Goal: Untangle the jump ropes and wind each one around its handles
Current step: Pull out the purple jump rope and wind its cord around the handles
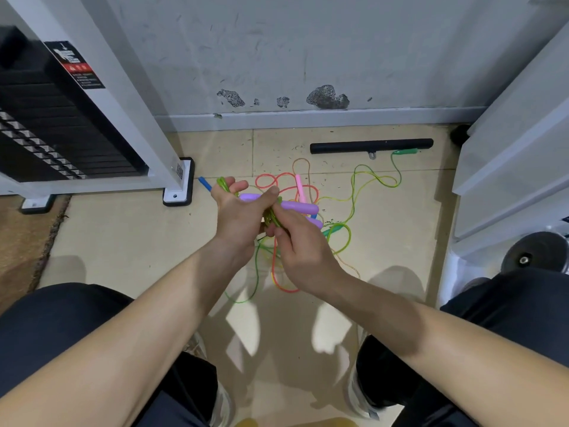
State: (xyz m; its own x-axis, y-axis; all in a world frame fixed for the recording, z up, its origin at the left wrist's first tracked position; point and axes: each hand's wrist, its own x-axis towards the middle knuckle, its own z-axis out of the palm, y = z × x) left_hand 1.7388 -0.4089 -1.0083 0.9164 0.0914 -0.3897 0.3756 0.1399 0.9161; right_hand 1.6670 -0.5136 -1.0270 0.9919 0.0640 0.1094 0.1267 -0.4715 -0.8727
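Note:
My left hand [238,215] grips two purple handles [297,206] side by side, with green rope [272,215] wound around their middle. My right hand [300,246] pinches that green rope just below the handles. More green rope loops over my left fingers. On the tile floor beyond lies a tangle: a pink handle [299,187] with orange-pink rope [268,180], a yellow-green rope [374,180] running to a green handle [406,151], and a blue handle [204,184] behind my left hand. Loose rope hangs down between my knees.
A black bar [371,146] lies on the floor by the wall. A weight-stack machine [61,118] stands at left with its white foot [180,183] near the ropes. White panels [517,143] and a dumbbell [535,252] are at right. A brown mat [27,238] lies at left.

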